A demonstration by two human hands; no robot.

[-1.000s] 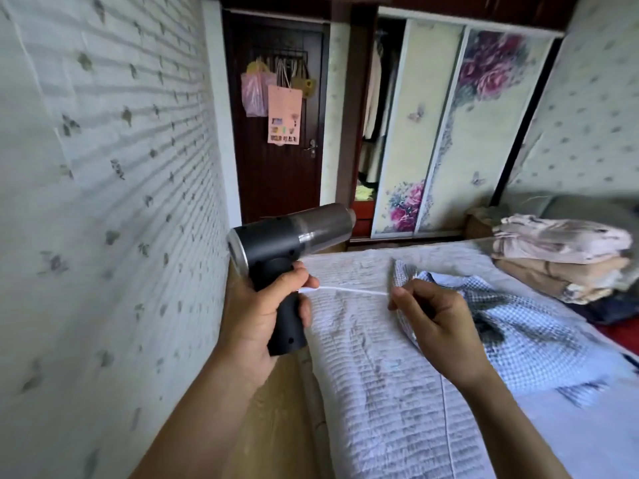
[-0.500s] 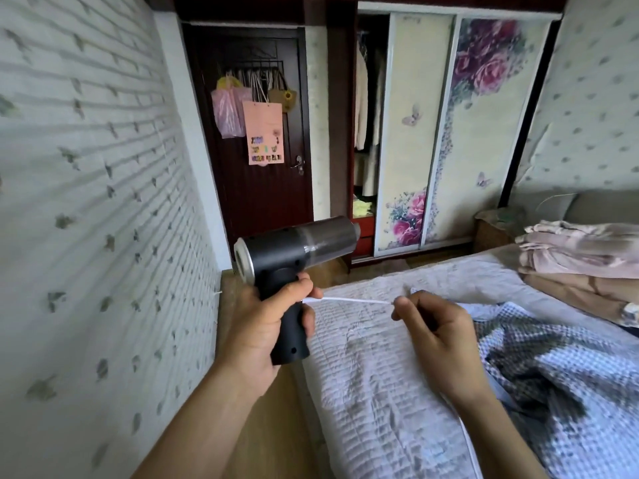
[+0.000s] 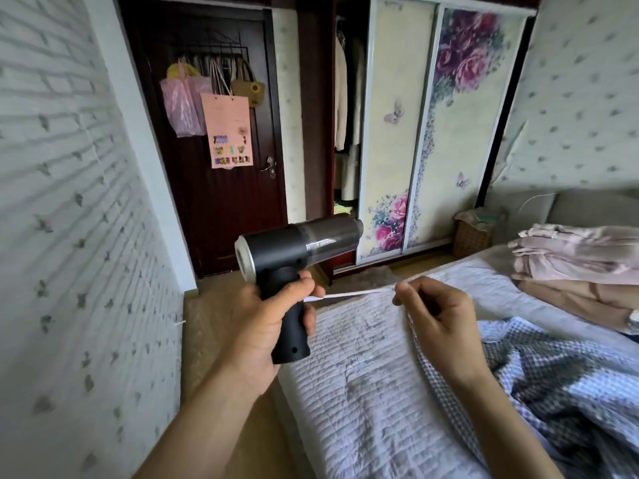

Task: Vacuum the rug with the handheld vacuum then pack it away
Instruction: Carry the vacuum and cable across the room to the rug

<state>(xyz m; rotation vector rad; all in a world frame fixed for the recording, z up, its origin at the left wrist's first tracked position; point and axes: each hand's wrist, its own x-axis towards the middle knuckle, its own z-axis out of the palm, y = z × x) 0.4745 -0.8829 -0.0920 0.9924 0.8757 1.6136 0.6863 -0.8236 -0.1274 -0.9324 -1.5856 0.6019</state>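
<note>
One job: sort white cord [image 3: 352, 293]
Left hand [image 3: 262, 330]: clamped round vacuum [image 3: 287, 250] handle, hold steady
Right hand [image 3: 439, 319]: pinching it, pull straight

There is one vacuum [image 3: 297, 243], one white cord [image 3: 352, 294] and two hands, a left hand [image 3: 269, 326] and a right hand [image 3: 439, 319]. One bed [image 3: 363, 409] carries one checked cloth [image 3: 553, 375] and, at its far right edge, one pile of perhaps four folded blankets [image 3: 581, 257]. One door [image 3: 214, 209] holds four bags [image 3: 230, 129]. There are two wardrobe panels [image 3: 463, 150] and one basket [image 3: 472, 233].
</note>
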